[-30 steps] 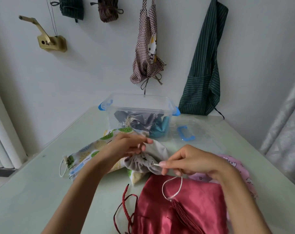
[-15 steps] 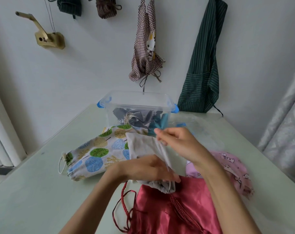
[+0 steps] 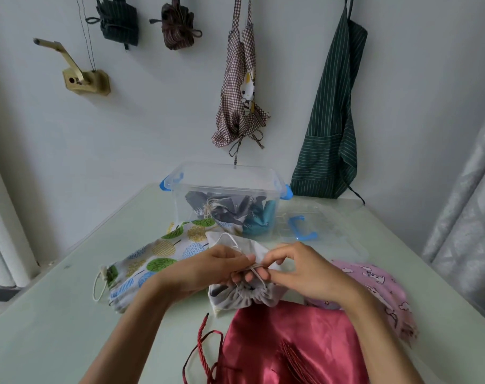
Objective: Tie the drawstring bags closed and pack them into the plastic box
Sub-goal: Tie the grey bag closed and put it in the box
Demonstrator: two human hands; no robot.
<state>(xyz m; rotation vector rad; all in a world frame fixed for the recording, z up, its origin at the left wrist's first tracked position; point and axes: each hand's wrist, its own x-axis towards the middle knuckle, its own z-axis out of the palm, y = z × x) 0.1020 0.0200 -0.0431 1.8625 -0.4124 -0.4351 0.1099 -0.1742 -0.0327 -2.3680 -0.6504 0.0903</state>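
Observation:
A small grey drawstring bag (image 3: 242,297) lies mid-table with its gathered mouth towards me. My left hand (image 3: 208,268) and my right hand (image 3: 299,268) meet above it, each pinching the white drawstring (image 3: 256,268) between the fingertips. Behind stands the clear plastic box (image 3: 224,178) with blue latches, holding dark grey and teal bags. A tree-print bag (image 3: 152,259) lies to the left, a red satin bag (image 3: 288,345) near me, and a pink printed bag (image 3: 374,284) to the right.
The box's clear lid (image 3: 313,231) with a blue handle lies flat to the right of the box. The red bag's cord (image 3: 202,345) loops on the table near the front. Aprons and bundled bags hang on the wall behind.
My right hand came back from the bag's far end to its gathered mouth. My left hand rose off the bag. Both now pinch the white string at the mouth.

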